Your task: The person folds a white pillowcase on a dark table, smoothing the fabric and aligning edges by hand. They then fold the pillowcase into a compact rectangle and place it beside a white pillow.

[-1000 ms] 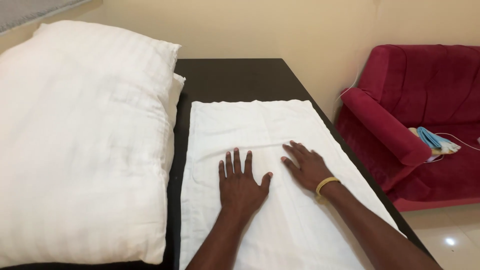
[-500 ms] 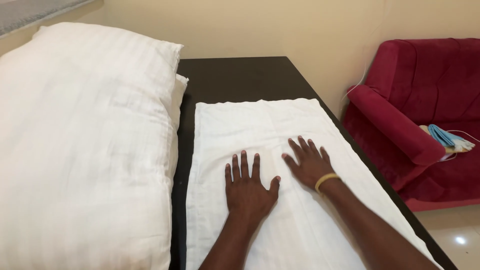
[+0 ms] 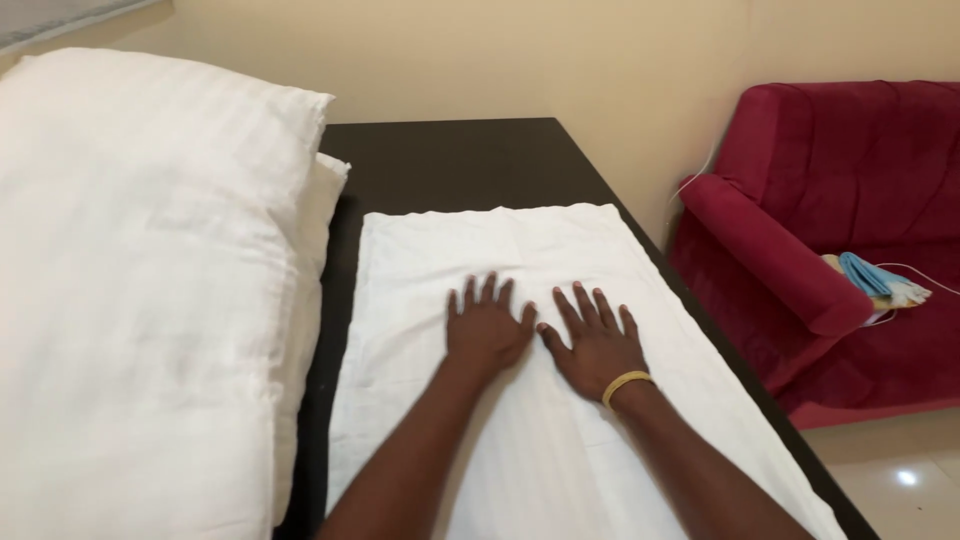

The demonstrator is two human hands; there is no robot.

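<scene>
A white striped pillowcase (image 3: 520, 250) lies flat on a dark table (image 3: 450, 160). My left hand (image 3: 487, 327) rests palm down on its middle, fingers spread. Beside it, thumbs nearly touching, my right hand (image 3: 595, 340) also presses flat on the cloth; a yellow band (image 3: 626, 384) circles that wrist. Neither hand holds anything.
Two stacked white pillows (image 3: 140, 290) fill the table's left side. A beige wall (image 3: 450, 55) runs behind. To the right stands a red sofa (image 3: 850, 230) with blue face masks (image 3: 870, 278) and a white cable on its seat. Tiled floor (image 3: 900, 480) shows at lower right.
Both hands have slid forward along the pillowcase, away from me, and moved closer together. The pillowcase stays flat.
</scene>
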